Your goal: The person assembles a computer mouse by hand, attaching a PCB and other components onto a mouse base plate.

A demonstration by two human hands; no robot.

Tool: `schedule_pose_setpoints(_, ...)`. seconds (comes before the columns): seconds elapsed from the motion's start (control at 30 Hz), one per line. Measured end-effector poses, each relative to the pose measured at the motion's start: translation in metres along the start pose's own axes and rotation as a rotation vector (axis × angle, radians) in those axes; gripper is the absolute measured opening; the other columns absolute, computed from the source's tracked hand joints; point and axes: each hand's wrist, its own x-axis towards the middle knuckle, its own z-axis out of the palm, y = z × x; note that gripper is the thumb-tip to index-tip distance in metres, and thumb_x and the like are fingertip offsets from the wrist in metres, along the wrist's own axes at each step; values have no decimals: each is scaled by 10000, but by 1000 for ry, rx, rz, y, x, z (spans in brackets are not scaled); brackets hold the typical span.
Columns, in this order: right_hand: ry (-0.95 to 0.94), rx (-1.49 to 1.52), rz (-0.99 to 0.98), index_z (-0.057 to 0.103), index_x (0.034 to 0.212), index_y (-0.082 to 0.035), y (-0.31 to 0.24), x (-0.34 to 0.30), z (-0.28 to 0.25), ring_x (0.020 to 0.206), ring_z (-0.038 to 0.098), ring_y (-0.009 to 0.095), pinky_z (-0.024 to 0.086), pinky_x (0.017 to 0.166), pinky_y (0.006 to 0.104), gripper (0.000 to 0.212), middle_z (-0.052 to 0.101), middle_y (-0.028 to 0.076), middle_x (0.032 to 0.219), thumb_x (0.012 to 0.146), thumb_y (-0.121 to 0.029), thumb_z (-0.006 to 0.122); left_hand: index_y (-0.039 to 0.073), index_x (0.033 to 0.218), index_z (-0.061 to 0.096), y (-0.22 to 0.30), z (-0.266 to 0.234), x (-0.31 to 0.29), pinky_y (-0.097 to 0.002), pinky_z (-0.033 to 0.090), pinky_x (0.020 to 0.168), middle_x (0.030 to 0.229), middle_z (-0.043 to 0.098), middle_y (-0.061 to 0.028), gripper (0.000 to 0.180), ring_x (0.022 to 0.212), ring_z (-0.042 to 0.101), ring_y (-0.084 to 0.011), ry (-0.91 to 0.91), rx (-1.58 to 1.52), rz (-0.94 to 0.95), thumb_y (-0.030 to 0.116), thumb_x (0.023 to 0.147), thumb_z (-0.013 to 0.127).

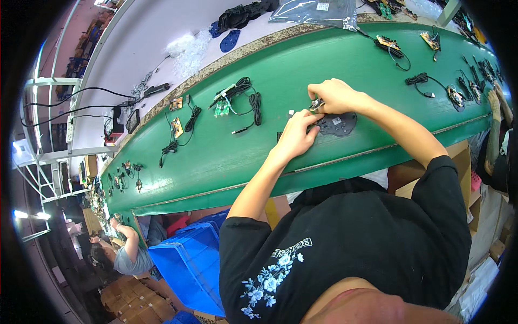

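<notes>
On the green belt in front of me lies a dark grey plastic shell with rounded edges and a small pale label. My left hand is closed at the shell's left end, its thumb by the edge; what its fingers grip is hidden. My right hand reaches over the shell from the right, fingers bent and pinched around a small metallic-looking part beside the left fingertips. I cannot make out its kind. A small white piece is just left of my hands.
Circuit boards with coiled black cables are spread along the belt on both sides. A clear plastic bag sits beyond its far edge. Blue crates stand below, left. One co-worker sits far left; another's arm shows far right.
</notes>
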Motion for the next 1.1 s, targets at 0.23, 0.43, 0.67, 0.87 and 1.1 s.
schedule_pose_setpoints(0.23,-69,631,-216,546,1193,-39,36,-38,6,931,616,216,488,841,364,482,646,100,972,802,-183,789,-11,1104,682,-8,3,5,-407,487,856,974,620,-151,248,928,612,-333,4,-56,2,60,867,683)
schedule_pose_setpoints(0.43,202,577,-326,713,1002,-60,34,-69,24,1053,643,266,504,923,395,280,689,109,1111,760,-134,833,-11,1045,702,5,-6,11,-404,487,833,888,632,-129,225,885,603,-308,-60,-115,-129,29,825,694)
schedule_pose_setpoints(0.67,446,111,-427,732,1014,-85,20,-79,43,1128,628,278,435,1047,491,323,682,81,1191,715,-146,839,11,1175,711,8,-10,14,-329,490,809,852,623,-81,354,800,589,-203,-69,-134,-186,14,821,721)
schedule_pose_setpoints(0.87,381,-34,-283,730,1083,-110,8,-93,46,1266,583,275,351,1130,544,270,664,88,1289,848,-238,764,25,1191,711,8,-15,14,-354,509,814,870,639,-99,367,843,611,-232,-139,-119,-206,36,825,711)
schedule_pose_setpoints(1.1,332,-63,-254,683,1194,-116,17,-96,45,1350,513,259,311,1154,563,282,609,76,1382,946,-249,656,2,1119,690,33,-6,10,-416,507,849,1018,592,-131,366,967,590,-315,-59,247,59,225,841,776)
